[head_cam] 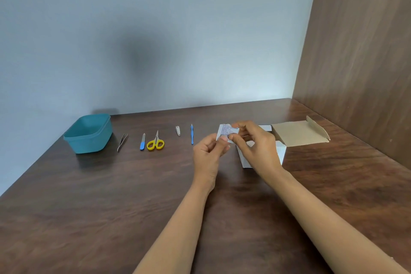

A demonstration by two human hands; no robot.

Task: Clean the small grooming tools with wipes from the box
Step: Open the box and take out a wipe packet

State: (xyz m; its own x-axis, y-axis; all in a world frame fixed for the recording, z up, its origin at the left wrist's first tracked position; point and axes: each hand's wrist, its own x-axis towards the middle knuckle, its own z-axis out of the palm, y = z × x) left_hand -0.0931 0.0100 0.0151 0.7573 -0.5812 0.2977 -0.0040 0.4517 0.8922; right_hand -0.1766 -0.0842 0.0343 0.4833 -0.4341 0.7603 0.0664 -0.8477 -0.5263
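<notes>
Both hands hold one small white wipe packet [225,132] with blue print, raised above the table. My left hand [209,158] pinches its lower edge; my right hand [255,147] pinches its right side. Behind my right hand stands the white cardboard box [280,153] with its lid flap [300,133] open to the right. A row of tools lies to the left: tweezers [122,142], a blue-handled nail file [142,142], yellow-handled scissors [156,142], a small nail clipper [178,130] and a thin blue-handled tool [192,134].
A teal plastic tub [89,133] stands at the far left of the dark wooden table [111,196], near the wall. A brown wooden panel [360,51] rises along the right side behind the box.
</notes>
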